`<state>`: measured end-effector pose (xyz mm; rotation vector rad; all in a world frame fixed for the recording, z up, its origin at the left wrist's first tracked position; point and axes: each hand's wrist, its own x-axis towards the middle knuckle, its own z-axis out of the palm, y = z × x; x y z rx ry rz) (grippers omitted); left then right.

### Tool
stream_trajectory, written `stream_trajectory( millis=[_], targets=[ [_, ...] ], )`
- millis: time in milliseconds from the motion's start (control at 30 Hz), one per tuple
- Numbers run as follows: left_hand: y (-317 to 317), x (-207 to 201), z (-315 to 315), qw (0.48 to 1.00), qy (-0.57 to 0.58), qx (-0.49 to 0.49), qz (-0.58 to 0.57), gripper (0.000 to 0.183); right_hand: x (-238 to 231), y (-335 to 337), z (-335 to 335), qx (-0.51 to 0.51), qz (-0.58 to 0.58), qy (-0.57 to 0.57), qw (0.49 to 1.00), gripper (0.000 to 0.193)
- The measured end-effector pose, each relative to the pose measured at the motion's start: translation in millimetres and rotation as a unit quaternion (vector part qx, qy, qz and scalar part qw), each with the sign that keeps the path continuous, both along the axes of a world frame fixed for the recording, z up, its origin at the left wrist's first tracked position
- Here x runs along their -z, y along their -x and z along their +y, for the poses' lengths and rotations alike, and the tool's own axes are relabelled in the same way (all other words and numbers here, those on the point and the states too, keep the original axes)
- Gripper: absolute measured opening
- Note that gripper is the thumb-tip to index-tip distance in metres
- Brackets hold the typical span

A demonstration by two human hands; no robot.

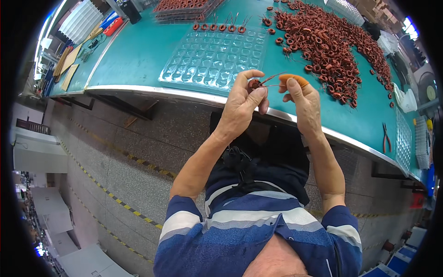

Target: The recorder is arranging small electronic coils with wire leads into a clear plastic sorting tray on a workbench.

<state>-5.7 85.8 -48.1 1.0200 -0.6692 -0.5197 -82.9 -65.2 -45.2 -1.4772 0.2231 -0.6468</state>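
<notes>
My left hand (242,104) pinches a copper-wound ring coil (254,84) between thumb and fingers, just above the table's front edge. Two wire leads (273,85) stick out of the coil to the right. My right hand (303,99) is closed around the end of one lead, thumb against an index finger that wears an orange covering (295,79). Left of my hands lies a clear plastic tray (203,60) with rows of round pockets. Several like coils (222,28) stand in its far row with leads pointing up; the nearer pockets hold none.
A big heap of ring coils (323,46) spreads over the green table (134,60) at the right. Stacked full trays (184,11) stand at the back. Pliers (386,138) lie at the right, beside another clear tray (403,138). A red box (113,27) sits far left.
</notes>
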Motion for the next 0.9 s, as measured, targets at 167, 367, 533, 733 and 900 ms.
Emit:
stream_trajectory(
  millis=[167, 367, 533, 733, 900],
  targets=[
    [-0.1, -2.9, 0.2, 1.000, -0.007, 0.004, -0.015, 0.026, 7.2, -0.4, 5.2, -0.061, 0.027, 0.012, 0.998, 0.038],
    [5.9, -9.0, 3.2, 0.992, -0.057, -0.050, -0.105, 0.020, -22.2, 6.1, 17.7, 0.027, 0.023, 0.065, 0.997, 0.035],
    [3.9, 5.3, 2.5, 0.990, -0.049, -0.047, -0.125, 0.020, 4.1, -1.1, 8.0, -0.055, 0.005, -0.088, 0.995, 0.035],
    [-6.2, 7.3, 16.2, 0.997, -0.052, 0.046, -0.024, 0.025, 5.2, -2.2, 8.6, -0.030, 0.009, -0.042, 0.999, 0.033],
    [-5.2, 14.1, 11.6, 0.974, -0.147, 0.036, -0.166, 0.027, 12.9, 1.4, 2.7, -0.043, 0.067, -0.083, 0.993, 0.027]
  ],
)
